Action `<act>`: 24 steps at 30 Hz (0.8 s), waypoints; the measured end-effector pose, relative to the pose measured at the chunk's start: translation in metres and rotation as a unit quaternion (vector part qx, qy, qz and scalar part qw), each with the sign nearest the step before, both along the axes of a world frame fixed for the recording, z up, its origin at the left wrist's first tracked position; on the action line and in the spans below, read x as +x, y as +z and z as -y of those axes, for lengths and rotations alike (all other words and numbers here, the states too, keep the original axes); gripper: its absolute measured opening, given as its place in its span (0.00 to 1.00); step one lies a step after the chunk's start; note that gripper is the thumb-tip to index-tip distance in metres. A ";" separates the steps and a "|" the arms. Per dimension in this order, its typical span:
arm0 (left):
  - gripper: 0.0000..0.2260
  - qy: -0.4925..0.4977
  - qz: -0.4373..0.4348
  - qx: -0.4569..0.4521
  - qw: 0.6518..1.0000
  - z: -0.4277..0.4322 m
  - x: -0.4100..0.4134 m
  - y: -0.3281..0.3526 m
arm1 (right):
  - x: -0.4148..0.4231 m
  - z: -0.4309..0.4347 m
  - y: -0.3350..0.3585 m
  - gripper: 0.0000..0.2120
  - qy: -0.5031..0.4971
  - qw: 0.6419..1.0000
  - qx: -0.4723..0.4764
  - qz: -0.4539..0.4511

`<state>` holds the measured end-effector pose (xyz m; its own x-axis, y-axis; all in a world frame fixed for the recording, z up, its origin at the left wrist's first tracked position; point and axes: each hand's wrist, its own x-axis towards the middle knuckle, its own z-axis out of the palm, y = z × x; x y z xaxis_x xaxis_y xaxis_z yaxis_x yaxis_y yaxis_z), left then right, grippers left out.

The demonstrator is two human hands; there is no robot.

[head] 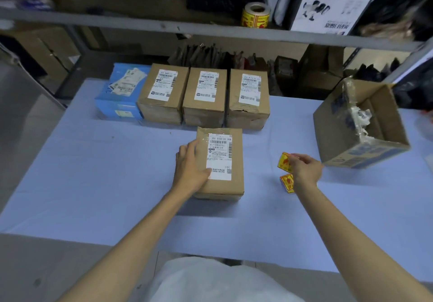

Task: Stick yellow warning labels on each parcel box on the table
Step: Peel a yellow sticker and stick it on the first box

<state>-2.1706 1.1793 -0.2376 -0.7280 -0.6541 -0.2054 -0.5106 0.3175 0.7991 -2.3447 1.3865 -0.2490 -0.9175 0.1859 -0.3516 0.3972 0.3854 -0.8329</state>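
A brown parcel box [222, 184] with a white shipping label lies in the middle of the blue table [93, 172]. My left hand [191, 168] rests on its left side, thumb on the top face, fingers curled over the edge. To the right, my right hand [304, 169] pinches a strip of yellow warning labels [284, 161] with red print; the strip's lower part [287, 182] hangs down toward the table. Three more brown parcels [161, 104] [203, 107] [248, 107] and a blue box [117, 104] stand in a row behind.
An open cardboard carton [339, 125] with torn tape stands tilted at the right. A roll of yellow labels [255, 15] sits on the shelf above the table. Paper bags and boxes crowd the space behind the row. A white bag lies at the near edge.
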 end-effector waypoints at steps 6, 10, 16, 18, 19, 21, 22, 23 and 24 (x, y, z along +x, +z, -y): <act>0.11 -0.031 -0.094 0.276 0.956 -0.018 -0.022 0.039 | 0.060 0.066 0.072 0.08 0.111 0.934 -0.330 0.086; 0.06 0.006 -0.124 0.284 0.951 -0.013 -0.022 0.042 | 0.085 0.079 0.076 0.07 0.165 0.928 -0.325 0.082; 0.05 -0.012 -0.104 0.153 0.983 0.000 -0.009 0.035 | 0.085 0.078 0.070 0.11 0.283 0.936 -0.210 -0.013; 0.07 -0.036 -0.094 0.139 0.985 0.001 -0.007 0.036 | 0.079 0.079 0.073 0.06 0.326 0.928 -0.177 -0.042; 0.07 -0.035 -0.096 0.140 0.985 0.001 -0.006 0.037 | 0.076 0.081 0.074 0.04 0.336 0.925 -0.172 -0.044; 0.06 -0.006 -0.113 0.173 0.978 0.000 -0.006 0.040 | 0.073 0.084 0.074 0.03 0.327 0.928 -0.178 -0.035; 0.05 0.009 -0.123 0.199 0.972 0.001 -0.006 0.042 | 0.071 0.085 0.074 0.02 0.314 0.931 -0.185 -0.029; 0.04 0.019 -0.131 0.221 0.966 0.001 -0.006 0.043 | 0.071 0.086 0.073 0.01 0.300 0.934 -0.192 -0.023; 0.03 0.022 -0.137 0.236 0.962 0.003 -0.005 0.044 | 0.070 0.087 0.072 0.02 0.289 0.937 -0.197 -0.016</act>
